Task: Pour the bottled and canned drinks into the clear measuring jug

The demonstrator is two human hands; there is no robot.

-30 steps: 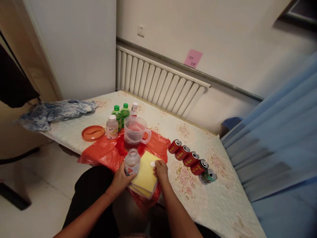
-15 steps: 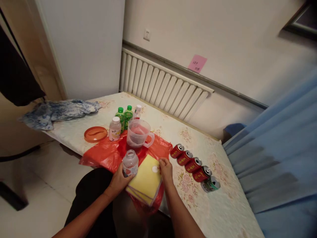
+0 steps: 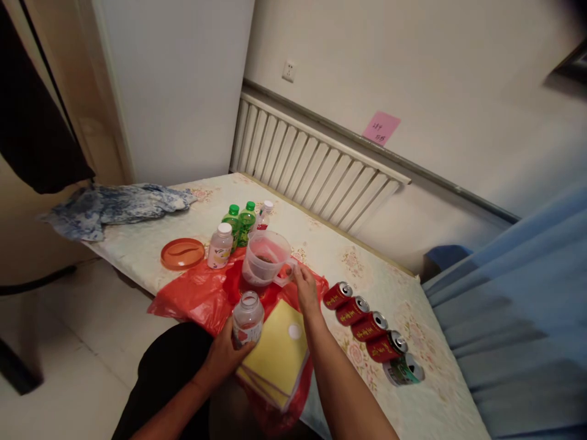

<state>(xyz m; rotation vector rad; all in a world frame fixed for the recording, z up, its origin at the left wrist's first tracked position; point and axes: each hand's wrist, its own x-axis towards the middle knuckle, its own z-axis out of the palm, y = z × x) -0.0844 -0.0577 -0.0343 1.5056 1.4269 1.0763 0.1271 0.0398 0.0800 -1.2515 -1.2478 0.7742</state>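
Observation:
My left hand (image 3: 228,354) is wrapped around a clear, uncapped plastic bottle (image 3: 248,318) with a printed label, held upright. My right hand (image 3: 305,287) has its fingers closed at the handle of a translucent plastic jug (image 3: 266,263). Some dark contents show inside the jug, which stands on a red plastic bag (image 3: 192,296). Below the right wrist, a round white cap (image 3: 295,331) lies on a stack of yellow sheets (image 3: 275,360). Left of the jug is a similar bottle (image 3: 220,247) with a white cap on.
Two green-capped bottles (image 3: 246,226) and a small white-capped bottle (image 3: 265,215) stand behind the jug. An orange lid (image 3: 182,253) lies at left, near a crumpled blue-white cloth (image 3: 123,208). Several red cans (image 3: 369,327) and a green can (image 3: 403,370) line the right side.
My right hand has moved from the white cap on the yellow sheets up to the jug's handle. My left hand still holds the uncapped bottle. The view has shifted slightly.

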